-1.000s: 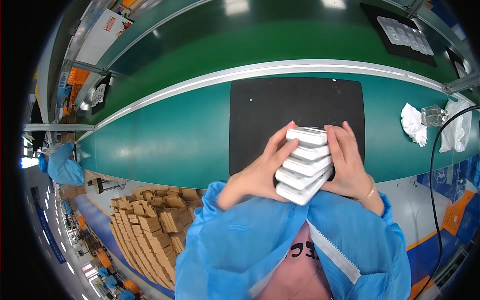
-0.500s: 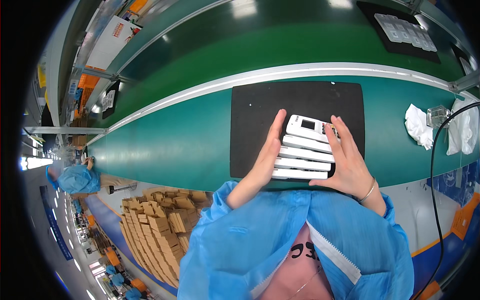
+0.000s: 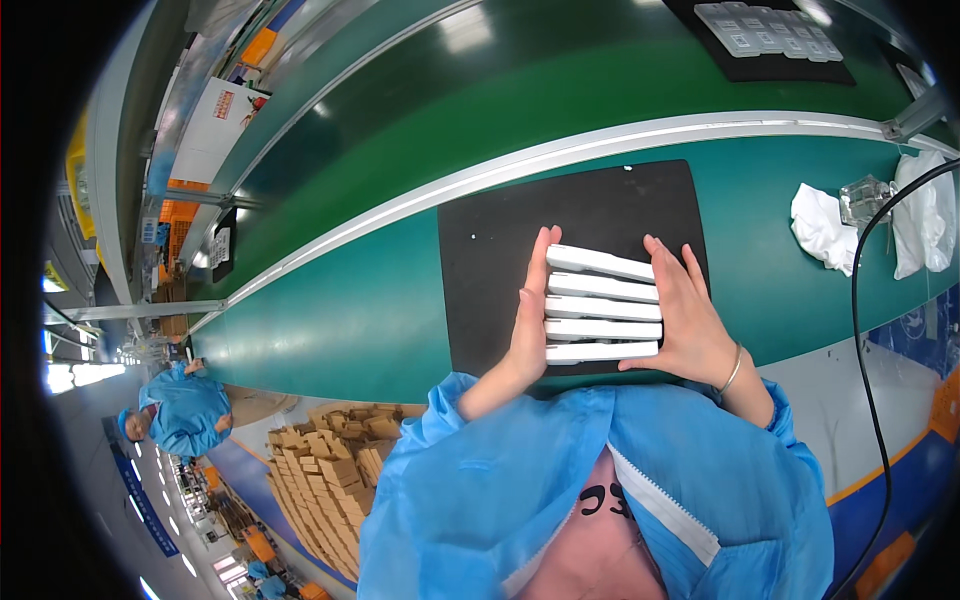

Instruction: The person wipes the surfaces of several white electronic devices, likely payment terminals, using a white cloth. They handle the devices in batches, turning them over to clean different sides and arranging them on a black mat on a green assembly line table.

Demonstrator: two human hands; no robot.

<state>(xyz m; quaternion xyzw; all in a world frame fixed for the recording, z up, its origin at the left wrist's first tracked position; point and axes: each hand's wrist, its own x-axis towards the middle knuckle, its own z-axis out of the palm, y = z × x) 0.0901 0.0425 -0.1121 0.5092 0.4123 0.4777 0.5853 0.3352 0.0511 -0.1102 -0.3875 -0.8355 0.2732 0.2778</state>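
Several white card terminals (image 3: pixel 603 307) stand on edge in a row, leaning on one another, with their narrow white sides facing up. Along their left ends lies my left hand (image 3: pixel 526 325), its palm flat and fingers pointing away from me. My right hand (image 3: pixel 692 320) presses the right ends, its thumb low beside the nearest terminal. The row is clamped between both palms over a black mat (image 3: pixel 490 275) on the teal bench (image 3: pixel 350 335). No screens or keys show now.
To the right are a crumpled white cloth (image 3: pixel 822 228), a clear glass bottle (image 3: pixel 864 201), a white plastic bag (image 3: pixel 924 230) and a black cable (image 3: pixel 861 340). Beyond the metal rail, a clear plastic tray (image 3: pixel 765 35) rests on a dark pad. Cardboard boxes (image 3: pixel 325 475) and a co-worker (image 3: pixel 188 412) are at left.
The farthest terminal, which lay tilted with its screen and keys showing, now stands on edge in line with the others. My right fingers have drawn back from its face to the row's end.
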